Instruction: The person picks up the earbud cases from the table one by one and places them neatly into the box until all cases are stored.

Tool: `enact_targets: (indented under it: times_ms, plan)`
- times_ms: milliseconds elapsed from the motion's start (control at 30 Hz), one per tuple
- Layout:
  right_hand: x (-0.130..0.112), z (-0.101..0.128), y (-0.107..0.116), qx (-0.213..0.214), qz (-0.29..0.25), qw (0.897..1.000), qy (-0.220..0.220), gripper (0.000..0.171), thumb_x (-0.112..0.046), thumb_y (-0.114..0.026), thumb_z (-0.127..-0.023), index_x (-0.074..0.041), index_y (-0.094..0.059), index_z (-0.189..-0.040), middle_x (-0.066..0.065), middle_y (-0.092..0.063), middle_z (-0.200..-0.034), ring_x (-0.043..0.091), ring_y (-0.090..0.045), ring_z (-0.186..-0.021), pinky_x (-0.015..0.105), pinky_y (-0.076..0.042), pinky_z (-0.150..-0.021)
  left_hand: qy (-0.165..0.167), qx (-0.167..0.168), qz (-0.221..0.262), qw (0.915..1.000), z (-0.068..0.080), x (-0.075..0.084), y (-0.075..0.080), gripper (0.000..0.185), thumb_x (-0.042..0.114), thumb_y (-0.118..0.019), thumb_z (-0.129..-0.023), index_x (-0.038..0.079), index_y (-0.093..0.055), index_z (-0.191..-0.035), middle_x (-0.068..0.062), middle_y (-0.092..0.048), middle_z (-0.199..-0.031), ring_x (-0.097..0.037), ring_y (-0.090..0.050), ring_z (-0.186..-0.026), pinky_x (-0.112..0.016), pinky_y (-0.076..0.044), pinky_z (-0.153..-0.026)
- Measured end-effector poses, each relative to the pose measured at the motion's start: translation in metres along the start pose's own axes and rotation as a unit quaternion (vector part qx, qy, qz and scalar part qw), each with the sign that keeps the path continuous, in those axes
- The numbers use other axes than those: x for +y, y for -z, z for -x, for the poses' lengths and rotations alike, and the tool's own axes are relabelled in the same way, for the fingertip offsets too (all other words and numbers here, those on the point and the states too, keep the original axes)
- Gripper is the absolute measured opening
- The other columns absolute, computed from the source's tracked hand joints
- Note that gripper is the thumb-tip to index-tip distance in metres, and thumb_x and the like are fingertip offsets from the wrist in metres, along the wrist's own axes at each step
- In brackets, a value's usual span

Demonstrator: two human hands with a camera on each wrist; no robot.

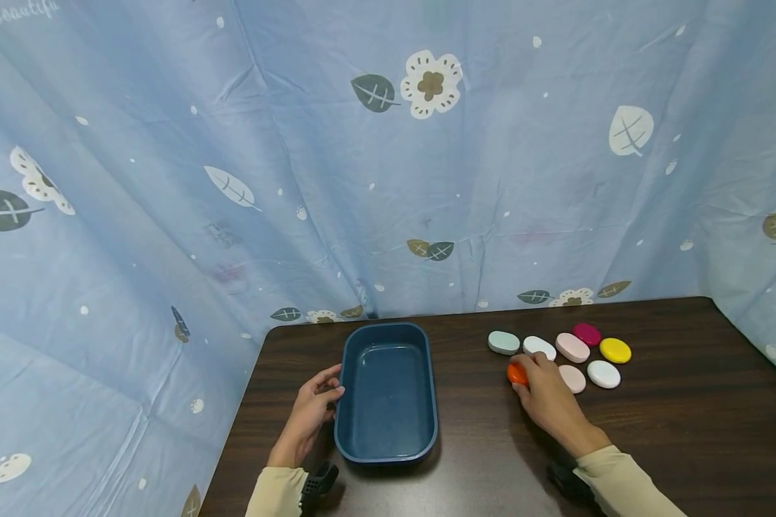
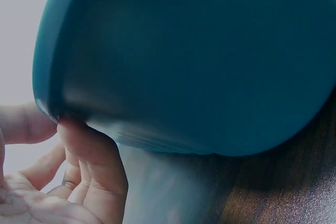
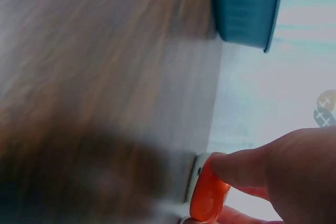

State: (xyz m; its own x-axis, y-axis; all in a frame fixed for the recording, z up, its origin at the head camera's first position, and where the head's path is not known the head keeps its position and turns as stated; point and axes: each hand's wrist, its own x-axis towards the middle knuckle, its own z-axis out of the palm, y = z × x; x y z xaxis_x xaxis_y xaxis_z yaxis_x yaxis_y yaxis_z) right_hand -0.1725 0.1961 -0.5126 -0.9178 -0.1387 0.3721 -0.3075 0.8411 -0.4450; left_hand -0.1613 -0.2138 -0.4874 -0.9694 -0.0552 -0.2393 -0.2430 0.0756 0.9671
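The left hand (image 1: 310, 420) curls its fingers on the blue tub (image 1: 388, 445), gripping its nine o'clock rim. At the tub's three o'clock, the right hand (image 1: 546, 395) pinches the orange pebble (image 1: 516, 373), which sits at the fingertips' ten o'clock.

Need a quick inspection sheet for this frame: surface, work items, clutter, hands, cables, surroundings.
Surface: dark wood table.
Work items: blue tub, nothing seen inside; orange stone under the right hand; beside it a grey-green stone, two white stones, two pink stones, a magenta stone and a yellow stone.
Clutter: nothing seen.
Hands: left hand holds the tub's left rim; right hand pinches the orange stone.
Cables: nothing seen; black wrist mounts only.
Surroundings: blue leaf-print curtain behind and beside the table.
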Motion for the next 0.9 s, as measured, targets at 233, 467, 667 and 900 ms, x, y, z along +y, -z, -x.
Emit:
enact_targets:
  times_ms: [233, 467, 667, 900]
  plan:
    - [-0.017, -0.009, 0.004, -0.005, -0.019, 1.000, 0.002, 0.043, 0.004, -0.087, -0.080, 0.004, -0.068, -0.119, 0.024, -0.061, -0.106, 0.039, -0.061, -0.091, 0.059, -0.054, -0.085, 0.001, 0.003, -0.001, 1.0000, 0.000, -0.001, 0.000, 0.046, 0.001, -0.056, -0.104, -0.002, -0.054, -0.150, -0.006, -0.051, -0.107, -0.022, -0.052, -0.093, -0.030, -0.048, -0.066]
    - [-0.035, -0.019, 0.006, -0.007, -0.038, 0.999, 0.010, 0.042, 0.005, -0.085, -0.082, 0.003, -0.068, -0.120, 0.026, -0.062, -0.112, 0.041, -0.063, -0.098, 0.058, -0.056, -0.088, -0.001, 0.004, 0.001, 1.0000, -0.001, -0.004, -0.001, 0.046, 0.000, -0.056, -0.104, -0.002, -0.054, -0.150, -0.005, -0.052, -0.106, -0.022, -0.052, -0.092, -0.029, -0.047, -0.064]
    - [-0.049, -0.027, 0.005, -0.007, -0.045, 0.999, 0.025, 0.041, 0.006, -0.085, -0.082, 0.004, -0.068, -0.119, 0.026, -0.062, -0.114, 0.042, -0.064, -0.101, 0.057, -0.056, -0.090, -0.006, 0.003, 0.012, 0.9999, -0.002, -0.004, 0.000, 0.046, 0.000, -0.056, -0.105, -0.004, -0.052, -0.150, -0.005, -0.051, -0.104, -0.022, -0.052, -0.091, -0.029, -0.047, -0.061]
    - [-0.067, -0.037, 0.004, -0.006, -0.069, 0.997, 0.034, 0.041, 0.007, -0.084, -0.082, 0.004, -0.069, -0.120, 0.024, -0.062, -0.112, 0.039, -0.064, -0.099, 0.055, -0.057, -0.089, -0.008, 0.006, 0.013, 0.9999, -0.001, -0.003, -0.002, 0.046, -0.001, -0.056, -0.104, -0.004, -0.053, -0.150, -0.004, -0.051, -0.104, -0.021, -0.052, -0.091, -0.028, -0.046, -0.060]
